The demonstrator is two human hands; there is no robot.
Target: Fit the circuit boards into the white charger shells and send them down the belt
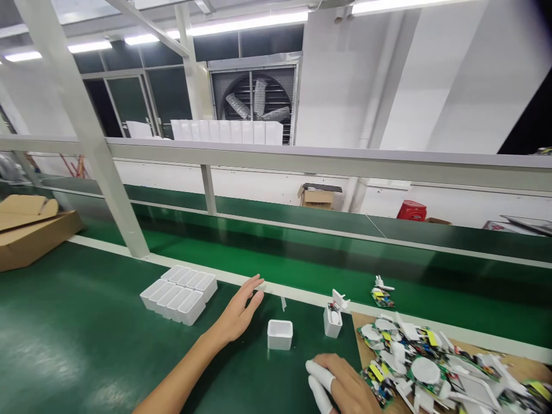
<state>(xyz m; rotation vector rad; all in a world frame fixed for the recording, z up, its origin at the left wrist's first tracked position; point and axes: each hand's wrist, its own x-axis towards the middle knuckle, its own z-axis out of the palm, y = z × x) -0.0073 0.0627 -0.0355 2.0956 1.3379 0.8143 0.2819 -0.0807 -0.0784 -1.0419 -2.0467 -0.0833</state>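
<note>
My left hand (240,310) reaches over the green bench with its fingers stretched out, holding nothing, just left of an empty white plastic housing (280,334). My right hand (340,384) rests low on the bench with white finger cots on two fingers, which are curled down; nothing shows in it. It lies beside a pile of circuit boards and white parts (431,362). A second white housing (333,319) with a board inside stands upright behind it.
Several empty white housings (179,293) stand in rows at the left. A single circuit board (382,294) lies on the conveyor belt (302,259). A cardboard box (30,227) sits far left. A white frame post (107,172) and rail cross above the belt.
</note>
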